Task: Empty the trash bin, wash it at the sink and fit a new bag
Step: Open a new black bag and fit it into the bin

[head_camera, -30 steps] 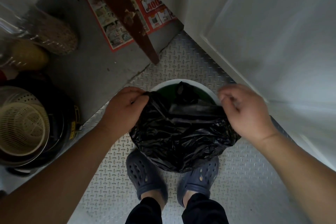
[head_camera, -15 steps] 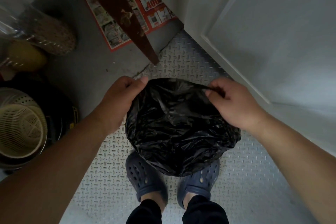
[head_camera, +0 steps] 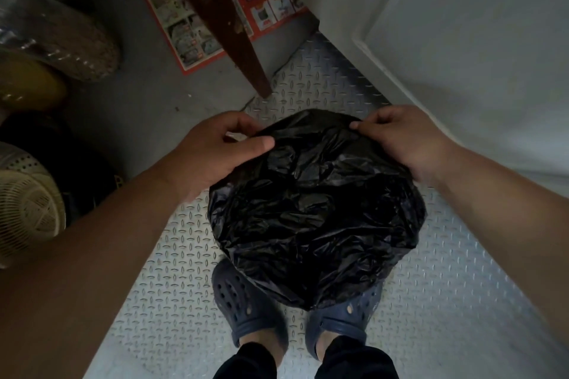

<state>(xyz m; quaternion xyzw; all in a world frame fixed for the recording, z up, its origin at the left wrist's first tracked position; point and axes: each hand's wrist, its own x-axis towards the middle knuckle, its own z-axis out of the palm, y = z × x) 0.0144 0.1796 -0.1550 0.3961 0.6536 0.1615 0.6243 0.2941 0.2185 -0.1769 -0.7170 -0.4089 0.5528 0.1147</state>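
Checker-plate floor (head_camera: 446,301) underfoot; my L hand (head_camera: 212,157) & R hand (head_camera: 403,141) each pinch black bag (head_camera: 314,209) at top edge.

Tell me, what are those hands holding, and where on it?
A black bag. The left hand and right hand each pinch its top edge, one at either side.

Dim, soft light; edges bend with wide-angle distortion, left side blurred.
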